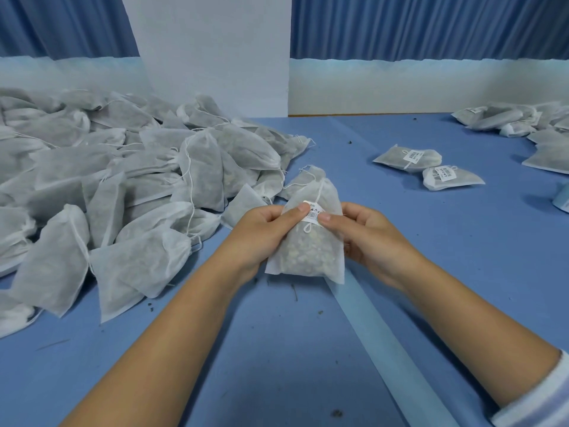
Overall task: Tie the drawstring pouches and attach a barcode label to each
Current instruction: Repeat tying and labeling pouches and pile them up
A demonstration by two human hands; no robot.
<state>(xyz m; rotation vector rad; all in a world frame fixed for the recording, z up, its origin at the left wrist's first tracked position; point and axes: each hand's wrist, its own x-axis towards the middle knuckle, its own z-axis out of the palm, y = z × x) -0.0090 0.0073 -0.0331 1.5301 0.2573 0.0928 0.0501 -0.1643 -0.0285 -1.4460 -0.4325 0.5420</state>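
A white mesh drawstring pouch (pixel 308 248) filled with pale pieces is held upright above the blue table (pixel 277 349). My left hand (pixel 264 232) grips its left side, thumb pressing on a small barcode label (pixel 314 214) stuck across the drawstring. From the other side my right hand (pixel 366 238) holds the pouch, its thumb on the label's right end. The pouch's neck is gathered and the white string hangs down in a small loop below the label.
A large heap of unlabelled white pouches (pixel 107 186) covers the table's left side. Two labelled pouches (pixel 431 167) lie to the right, with more (pixel 517 121) at the far right. A pale strip (pixel 391 349) runs diagonally across the table. A white panel (pixel 215 50) stands behind.
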